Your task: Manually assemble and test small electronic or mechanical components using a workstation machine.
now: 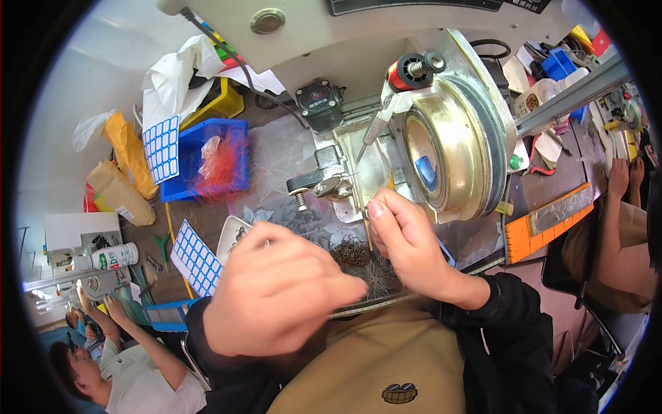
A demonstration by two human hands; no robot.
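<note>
My right hand [407, 241] is closed, thumb pressed against the bent index finger, in front of a metal machine with a large round brass-coloured ring [448, 148]. Whatever it pinches is too small to make out. Lower left of it, my left hand [276, 290] is curled and blurred by motion; its fingertips point toward the right hand, and any thing in them cannot be made out. A tangled clump of dark wire-like pieces [350, 253] lies between the hands. Behind my left hand a white dish [232, 233] with small dark pieces is partly hidden. A red thread spool [402, 73] sits atop the machine.
Left of the machine stands a blue bin [207, 131] with red fibres. Blue-and-white label sheets [196, 257] lie nearby. A black motor box [320, 103] stands behind, an orange tray [548, 224] at right. Co-workers sit at left [138, 376] and right [614, 248].
</note>
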